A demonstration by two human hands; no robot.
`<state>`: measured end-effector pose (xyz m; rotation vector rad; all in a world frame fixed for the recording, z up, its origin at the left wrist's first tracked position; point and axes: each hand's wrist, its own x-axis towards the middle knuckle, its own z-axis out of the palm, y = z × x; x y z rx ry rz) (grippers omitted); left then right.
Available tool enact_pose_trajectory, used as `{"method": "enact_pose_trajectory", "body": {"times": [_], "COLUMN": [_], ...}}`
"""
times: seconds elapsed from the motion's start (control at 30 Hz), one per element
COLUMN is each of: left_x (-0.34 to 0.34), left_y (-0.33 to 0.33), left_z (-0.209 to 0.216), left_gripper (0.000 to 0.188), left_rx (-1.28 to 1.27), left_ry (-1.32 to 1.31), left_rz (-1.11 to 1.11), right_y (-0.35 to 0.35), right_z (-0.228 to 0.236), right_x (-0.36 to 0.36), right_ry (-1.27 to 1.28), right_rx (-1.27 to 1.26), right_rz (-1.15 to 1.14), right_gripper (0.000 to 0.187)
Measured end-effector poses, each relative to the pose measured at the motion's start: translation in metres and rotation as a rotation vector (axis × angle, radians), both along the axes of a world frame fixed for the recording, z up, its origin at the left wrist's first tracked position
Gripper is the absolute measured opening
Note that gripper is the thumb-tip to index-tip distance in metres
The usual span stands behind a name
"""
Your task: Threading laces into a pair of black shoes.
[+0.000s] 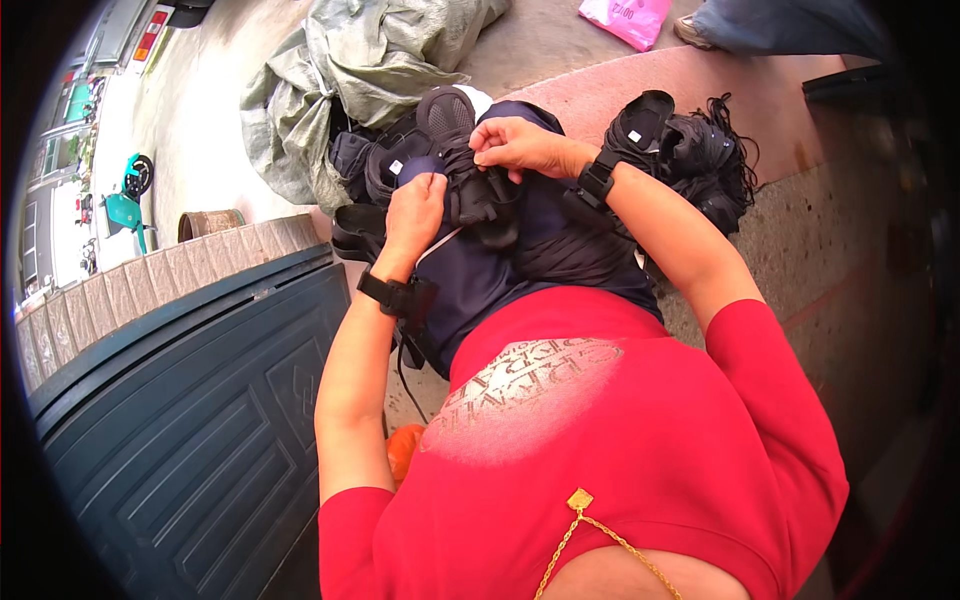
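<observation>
A black sneaker upper (474, 192) with a mesh tongue lies across my lap, its tongue end pointing away from me. My left hand (415, 212) is closed on its left edge, by a dark blue lining. Over the lacing, my right hand (528, 145) has thumb and forefinger pinched together; what lies between them is too small to make out. More black shoe uppers (388, 165) are heaped just left of my left hand. To the right of my right wrist sits another pile of black shoe pieces (690, 150) with dark laces hanging loose.
A grey-green woven sack (345, 70) is bunched beyond my knees. A pink bag (628, 20) lies at the far side near another person's leg (790, 25). On my left stands a dark panelled door (210, 430). A green scooter (128, 205) is parked farther off.
</observation>
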<state>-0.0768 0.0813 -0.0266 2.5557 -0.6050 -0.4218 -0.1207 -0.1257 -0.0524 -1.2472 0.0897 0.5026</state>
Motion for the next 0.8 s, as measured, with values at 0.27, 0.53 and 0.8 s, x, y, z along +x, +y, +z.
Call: {"method": "enact_pose_trajectory", "body": {"times": [0.27,0.53,0.8], "left_x": [0.001,0.021,0.022], "left_y": [0.003,0.053,0.050], "left_z": [0.021,0.047,0.016], "left_gripper": [0.019,0.009,0.020], "left_rx": [0.083,0.233,-0.291], "left_ry": [-0.101,-0.751,-0.176], "left_rz": [-0.281,-0.670,0.045], "right_y": [0.007,0.017,-0.161], "right_z": [-0.004,0.015,0.047], "right_x": [0.001,-0.018,-0.061], "right_ry": [-0.117,-0.707,-0.302], "right_rx": [-0.371,-1.175,-1.368], "right_rz": [0.048,-0.204,-0.536], "right_gripper": [0.018,0.031,0.030]}}
